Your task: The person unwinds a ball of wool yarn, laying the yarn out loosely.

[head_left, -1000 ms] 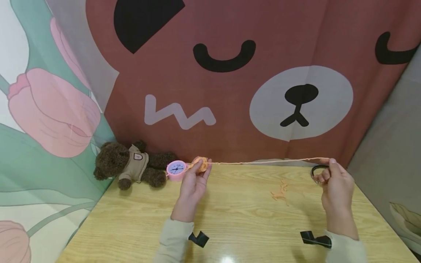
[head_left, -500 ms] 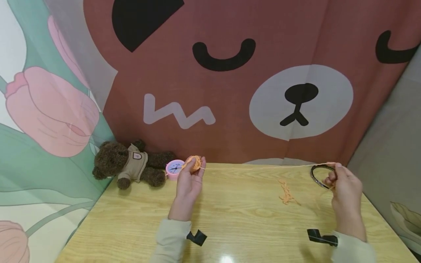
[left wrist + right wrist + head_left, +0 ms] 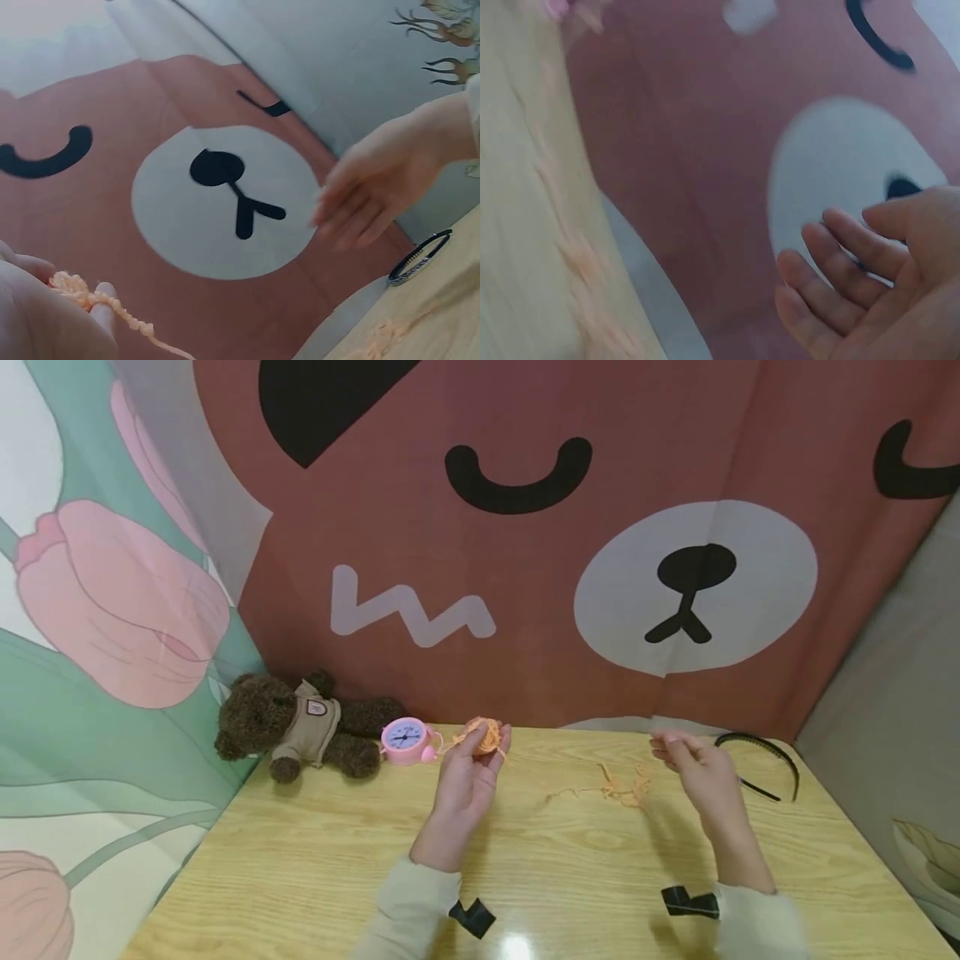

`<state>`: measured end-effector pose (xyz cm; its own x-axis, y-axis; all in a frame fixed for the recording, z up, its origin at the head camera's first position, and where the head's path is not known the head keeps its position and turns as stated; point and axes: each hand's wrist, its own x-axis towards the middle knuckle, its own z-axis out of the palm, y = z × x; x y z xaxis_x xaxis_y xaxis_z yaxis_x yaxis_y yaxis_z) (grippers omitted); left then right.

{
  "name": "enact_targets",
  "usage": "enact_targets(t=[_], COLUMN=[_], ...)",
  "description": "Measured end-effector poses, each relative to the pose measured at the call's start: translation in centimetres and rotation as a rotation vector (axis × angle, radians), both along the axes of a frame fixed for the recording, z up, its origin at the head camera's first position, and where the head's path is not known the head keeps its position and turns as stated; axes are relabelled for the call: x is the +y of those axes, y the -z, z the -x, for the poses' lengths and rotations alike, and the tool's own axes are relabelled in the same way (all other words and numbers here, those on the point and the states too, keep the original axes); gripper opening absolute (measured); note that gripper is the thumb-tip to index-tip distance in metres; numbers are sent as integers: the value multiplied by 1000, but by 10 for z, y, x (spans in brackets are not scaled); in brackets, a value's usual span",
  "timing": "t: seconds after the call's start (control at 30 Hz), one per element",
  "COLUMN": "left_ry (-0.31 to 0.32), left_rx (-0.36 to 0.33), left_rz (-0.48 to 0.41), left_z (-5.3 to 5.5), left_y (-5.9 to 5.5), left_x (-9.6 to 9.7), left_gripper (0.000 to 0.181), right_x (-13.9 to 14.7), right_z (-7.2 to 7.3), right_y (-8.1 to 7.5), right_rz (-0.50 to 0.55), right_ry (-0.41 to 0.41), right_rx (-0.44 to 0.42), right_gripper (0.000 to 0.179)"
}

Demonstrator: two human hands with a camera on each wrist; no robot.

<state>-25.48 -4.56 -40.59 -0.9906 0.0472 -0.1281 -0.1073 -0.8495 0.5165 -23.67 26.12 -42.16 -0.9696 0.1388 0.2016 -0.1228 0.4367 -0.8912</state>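
Between the thumb and fingers of my left hand [image 3: 463, 789] is a small wound ball of orange yarn [image 3: 483, 733], held up over the far part of the table. In the left wrist view a kinked strand of the yarn [image 3: 124, 311] trails from those fingers. My right hand [image 3: 705, 777] hovers to the right, palm turned inward. Its fingers [image 3: 836, 262] are loosely bent with nothing between them in the right wrist view. On the wooden table, between the hands, lies a loose tangle of orange yarn [image 3: 630, 789], with a thin strand stretching left.
A pink alarm clock [image 3: 406, 740] stands left of my left hand. Beyond it a brown teddy bear [image 3: 311, 731] in a beige shirt lies on its side. A black headband [image 3: 797, 772] rests behind my right hand, near the bear-print curtain [image 3: 525, 677].
The strand stretched between the hands has been let go by my right hand and has dropped to the table. My right hand has moved left, uncovering the headband; my left hand shifted slightly right.
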Motion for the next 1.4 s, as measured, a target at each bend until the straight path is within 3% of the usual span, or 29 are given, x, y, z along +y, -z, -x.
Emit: enact_targets(t=[0.1,0.27,0.37,0.43,0.67,0.93,1.2,1.4], left_ry=[26,50,77,101,143,102,51,7], left_rx=[26,116,146,149,135,66,41,58], left_rz=[34,124,160,156,173,142,97,90], left_z=[-6,-18,-22,-24,-22,-15,-9,-8], left_y=[-1,-3,-5,-5,-4,-4,-7,-5], left_x=[9,21,25,26,23,17,12,10], left_gripper=[23,28,36,42,45,33,37,23], right_x=[-38,-105,-128,-134,-118,-80,-39,-20], right_z=[2,-4,-8,-11,-11,-6,-6,-7], right_y=[4,14,18,19,11,-3,-16,-17], right_rz=[25,110,143,141,168,184,400,555], right_ry=[-132,-370,-450,-431,-235,-108,55,108], right_rx=[-7,-89,-125,-135,-122,-63,16,74], right_gripper=[52,70,72,67,38,42,30,32])
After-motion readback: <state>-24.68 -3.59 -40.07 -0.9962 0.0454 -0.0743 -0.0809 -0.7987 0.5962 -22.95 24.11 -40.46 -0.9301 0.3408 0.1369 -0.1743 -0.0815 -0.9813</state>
